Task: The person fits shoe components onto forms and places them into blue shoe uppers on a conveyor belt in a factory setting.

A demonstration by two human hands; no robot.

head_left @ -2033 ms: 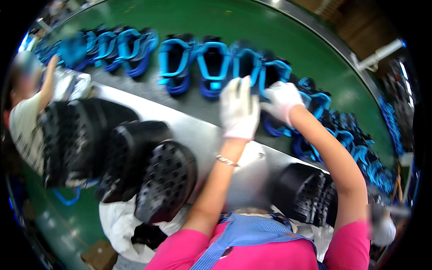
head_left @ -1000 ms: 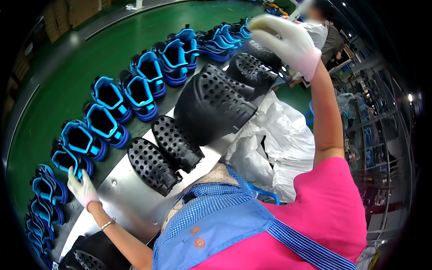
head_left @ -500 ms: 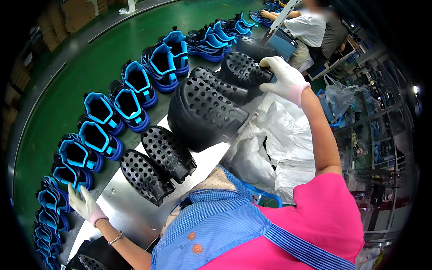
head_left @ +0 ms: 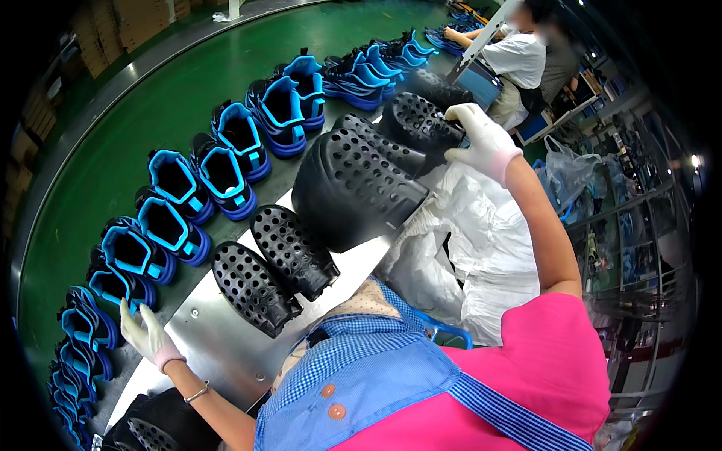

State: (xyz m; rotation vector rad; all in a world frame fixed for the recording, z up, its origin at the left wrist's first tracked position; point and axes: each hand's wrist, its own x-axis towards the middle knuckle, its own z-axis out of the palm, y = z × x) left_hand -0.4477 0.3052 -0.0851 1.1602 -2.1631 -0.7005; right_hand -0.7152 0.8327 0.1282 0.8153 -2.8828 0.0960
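Note:
Black-and-blue high-top shoes stand in rows along the green belt. My left hand (head_left: 150, 338), in a white glove, is at the heel of one shoe (head_left: 113, 284) on the left; its thumb and fingers are apart, and contact is hard to judge. To the far right, my gloved right hand (head_left: 485, 143) has thumb and fingers around the near end of a black perforated shoe-shaped form (head_left: 417, 119). Beside that form are another perforated form (head_left: 383, 143) and a larger one (head_left: 357, 184). Two smaller perforated forms (head_left: 252, 282) (head_left: 293, 244) lie on the metal ledge.
The metal ledge (head_left: 210, 331) runs between me and the green belt (head_left: 158, 98). Crumpled white sheeting (head_left: 481, 248) fills a blue-rimmed container at my right. More black forms (head_left: 154, 425) lie at lower left. Co-workers (head_left: 519, 64) sit at the far right.
The whole view has shifted slightly, so most things appear a little further right. Both hands stay beside the same things, with no clear change of hold.

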